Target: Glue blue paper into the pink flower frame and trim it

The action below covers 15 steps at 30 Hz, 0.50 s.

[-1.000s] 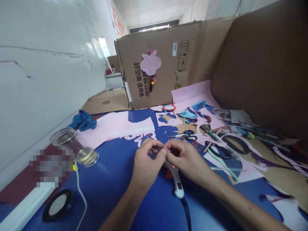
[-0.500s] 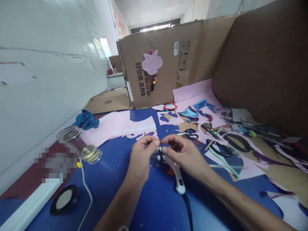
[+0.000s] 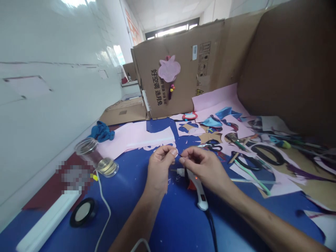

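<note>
A short, thin dark strand (image 3: 179,154) spans the small gap between my two hands; I cannot tell whether it is cord or wire. My left hand (image 3: 160,169) pinches one end between thumb and forefinger. From the other side, my right hand (image 3: 203,164) has its thumb and fingertips closed at the strand's other end. Just below my right hand, a white hot glue gun (image 3: 201,194) with an orange trigger lies on the blue table (image 3: 181,227), its red light lit and its nozzle pointing left. My right hand hides part of its body.
Scissors (image 3: 214,147), black tape rolls (image 3: 267,155) and pink paper scraps (image 3: 190,129) crowd the right and back. A clear jar (image 3: 88,148) and a black-rimmed disc (image 3: 82,212) stand left, near a white cable (image 3: 105,206). A cardboard box (image 3: 181,94) rises behind.
My fingertips have drawn slightly apart, and the dark strand now shows between them. The whole view has shifted, so the surroundings appear farther right. The glue gun stays lying on the table.
</note>
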Each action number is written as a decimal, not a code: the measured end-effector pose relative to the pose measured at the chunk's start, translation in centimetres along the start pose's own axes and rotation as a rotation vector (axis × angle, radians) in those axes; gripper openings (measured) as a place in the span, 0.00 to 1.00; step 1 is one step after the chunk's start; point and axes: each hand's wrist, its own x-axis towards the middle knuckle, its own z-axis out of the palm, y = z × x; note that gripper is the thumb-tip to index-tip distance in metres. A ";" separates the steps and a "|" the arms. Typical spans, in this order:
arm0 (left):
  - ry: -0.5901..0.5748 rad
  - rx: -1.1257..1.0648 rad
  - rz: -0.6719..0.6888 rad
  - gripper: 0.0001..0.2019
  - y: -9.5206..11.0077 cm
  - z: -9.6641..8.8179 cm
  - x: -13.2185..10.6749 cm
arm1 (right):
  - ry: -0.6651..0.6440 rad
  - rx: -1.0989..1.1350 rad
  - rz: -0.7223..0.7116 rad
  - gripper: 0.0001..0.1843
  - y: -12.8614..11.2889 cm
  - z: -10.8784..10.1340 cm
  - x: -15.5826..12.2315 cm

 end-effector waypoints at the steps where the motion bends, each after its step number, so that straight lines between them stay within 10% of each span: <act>1: 0.031 0.020 0.008 0.10 0.0 -0.4 0.3 | 0.026 -0.011 0.001 0.12 0.0 -0.4 0.2; 8: 0.362 0.471 0.025 0.17 -0.7 -5.0 3.9 | 0.214 0.085 0.015 0.16 0.7 -4.1 2.0; 15: 0.342 1.093 0.010 0.08 -1.1 -6.9 4.1 | 0.234 0.083 0.076 0.19 0.8 -5.0 2.3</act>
